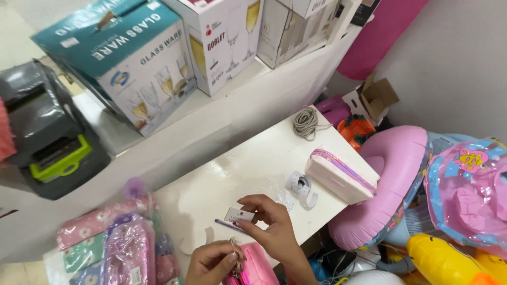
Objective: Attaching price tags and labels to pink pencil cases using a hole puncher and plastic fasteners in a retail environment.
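Beside the pink pencil case (340, 176), your right hand (269, 224) pinches a small white tag (239, 215); your left hand (214, 261) grips a pink pouch (256, 269).

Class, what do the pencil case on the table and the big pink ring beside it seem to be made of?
Pencil case: seemingly pale fabric or faux leather, soft-edged, with a shiny iridescent zip strip. Pink ring: likely inflated vinyl, glossy, rounded and puffed.

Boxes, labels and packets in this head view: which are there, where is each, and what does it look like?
Teal and white cardboard box: upper left shelf, glasses pictured.
White carton: beside it, tall glasses pictured.
Pale carton: further right on the shelf.
Small white tag: pinched in the right hand.
White label roll: on the white table.
Clear-wrapped floral pouches: bottom left pile.
Left hand: on a pink pouch.
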